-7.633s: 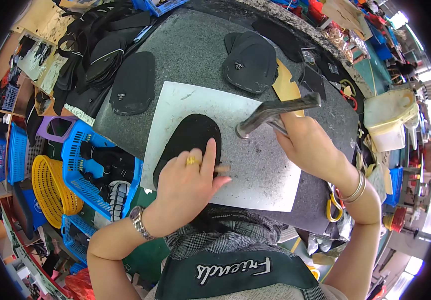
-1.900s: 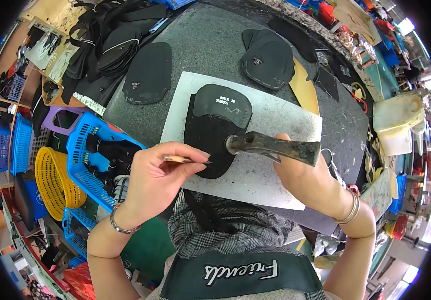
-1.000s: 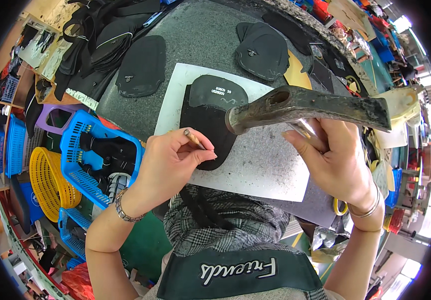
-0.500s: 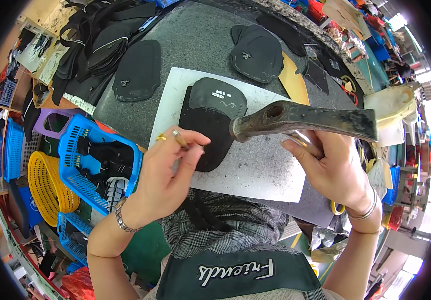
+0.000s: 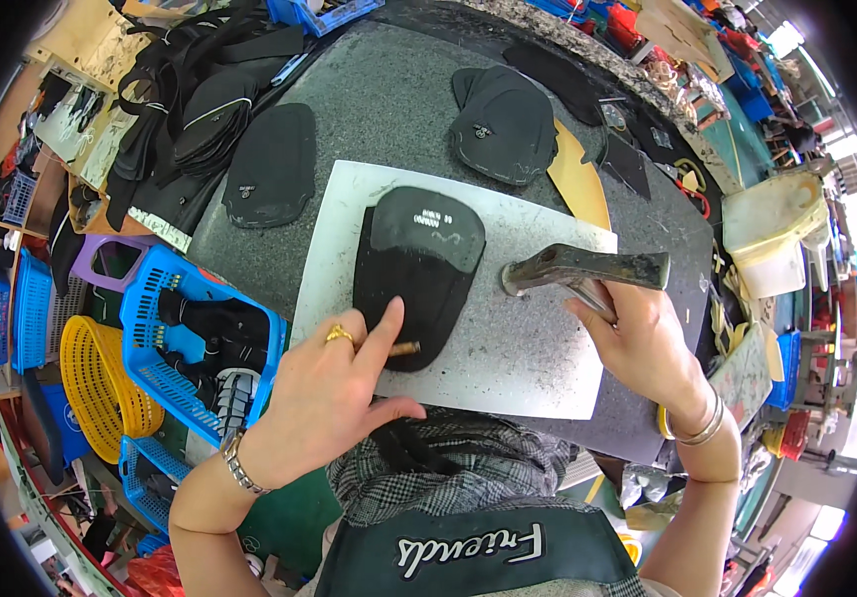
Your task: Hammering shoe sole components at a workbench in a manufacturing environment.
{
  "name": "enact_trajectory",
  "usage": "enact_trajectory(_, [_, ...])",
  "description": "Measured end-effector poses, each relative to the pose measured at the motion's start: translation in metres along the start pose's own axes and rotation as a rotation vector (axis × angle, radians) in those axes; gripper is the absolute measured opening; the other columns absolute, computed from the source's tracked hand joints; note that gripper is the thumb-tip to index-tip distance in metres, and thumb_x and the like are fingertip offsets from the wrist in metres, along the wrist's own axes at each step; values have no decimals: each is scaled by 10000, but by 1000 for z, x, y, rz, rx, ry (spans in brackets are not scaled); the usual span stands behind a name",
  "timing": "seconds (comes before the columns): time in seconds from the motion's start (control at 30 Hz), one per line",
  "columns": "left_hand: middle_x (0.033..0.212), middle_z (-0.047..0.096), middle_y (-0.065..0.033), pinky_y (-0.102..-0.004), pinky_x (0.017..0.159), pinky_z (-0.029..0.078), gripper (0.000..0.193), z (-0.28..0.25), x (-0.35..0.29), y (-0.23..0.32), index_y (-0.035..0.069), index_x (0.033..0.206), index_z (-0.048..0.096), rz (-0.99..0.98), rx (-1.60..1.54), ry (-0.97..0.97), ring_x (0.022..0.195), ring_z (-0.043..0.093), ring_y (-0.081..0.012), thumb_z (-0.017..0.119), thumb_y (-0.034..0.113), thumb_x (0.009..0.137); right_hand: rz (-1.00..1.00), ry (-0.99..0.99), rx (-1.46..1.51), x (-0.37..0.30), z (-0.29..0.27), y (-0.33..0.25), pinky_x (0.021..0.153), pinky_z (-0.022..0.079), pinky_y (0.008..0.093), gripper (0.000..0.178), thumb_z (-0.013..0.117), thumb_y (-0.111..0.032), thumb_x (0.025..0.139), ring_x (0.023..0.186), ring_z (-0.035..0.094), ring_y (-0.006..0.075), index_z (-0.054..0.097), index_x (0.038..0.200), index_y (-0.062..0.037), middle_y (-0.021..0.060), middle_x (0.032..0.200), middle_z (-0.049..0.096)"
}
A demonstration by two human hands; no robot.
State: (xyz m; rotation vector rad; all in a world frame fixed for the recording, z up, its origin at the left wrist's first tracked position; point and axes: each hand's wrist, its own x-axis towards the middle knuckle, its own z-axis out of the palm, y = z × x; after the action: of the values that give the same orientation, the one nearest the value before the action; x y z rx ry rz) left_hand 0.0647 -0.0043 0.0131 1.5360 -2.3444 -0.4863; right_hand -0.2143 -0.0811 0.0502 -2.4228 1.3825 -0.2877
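Note:
In front of me, a rounded black piece (image 5: 426, 289) with a smoother upper part and white print lies on a white board (image 5: 548, 373), a black layer showing at its left edge. My left hand (image 5: 334, 383) rests at the piece's lower left, index fingertip on it and thumb stretched out. A short brass-coloured metal rod (image 5: 405, 349) sticks out from under the index finger, apparently held by the curled fingers. To the right, my right hand (image 5: 642, 338) grips a hammer (image 5: 587, 267) by its handle, its head over the board and apart from the black piece.
More black pieces lie beyond the board, one at left (image 5: 271, 169) and a stack (image 5: 508, 129) at right beside a yellow sheet (image 5: 579, 179). Blue baskets (image 5: 199, 383) and a yellow basket (image 5: 100, 398) stand left. A white plastic container (image 5: 771, 234) is at right.
My left hand has lowered onto the black piece, its pinch opening and the index finger stretching out. The hammer has moved right and away from the piece with my right hand.

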Motion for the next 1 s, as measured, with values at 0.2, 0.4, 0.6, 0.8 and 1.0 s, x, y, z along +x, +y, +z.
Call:
enact_trajectory(0.2, [657,470,-22,-312,483,400,427,4,-26,-17,50,1052,659,213,-197,114,582,510,-177,773,68,642,-11,93,132,-7,25,18,535,458,458,205,619,-94,844,600,569,435,496,942,37,211,650,576])
enact_trajectory(0.4, [592,491,-22,-238,474,298,191,-84,9,8,4,741,643,-215,-514,421,494,412,-101,774,139,708,98,175,324,-14,40,28,435,307,324,209,608,-38,865,419,370,192,455,982,40,115,517,422])
enact_trajectory(0.6, [664,452,-28,-227,544,332,218,-52,78,-41,-25,859,590,-58,-207,-71,592,375,-56,732,106,758,37,158,223,-14,41,21,484,454,424,365,608,-39,831,580,598,406,419,1130,51,219,662,581])
enact_trajectory(0.8, [740,396,60,-190,562,313,131,-43,51,-40,28,1042,586,-332,-489,275,633,325,-45,551,92,932,-32,233,175,-18,46,24,510,454,426,260,621,-25,808,571,585,394,503,1030,40,197,671,585])
enact_trajectory(1.0, [827,547,-51,-212,667,388,145,-36,3,-33,18,982,631,-265,-527,301,787,487,-118,621,-14,841,73,229,179,-19,45,20,532,451,417,214,613,-6,798,607,587,395,542,998,24,209,713,589])
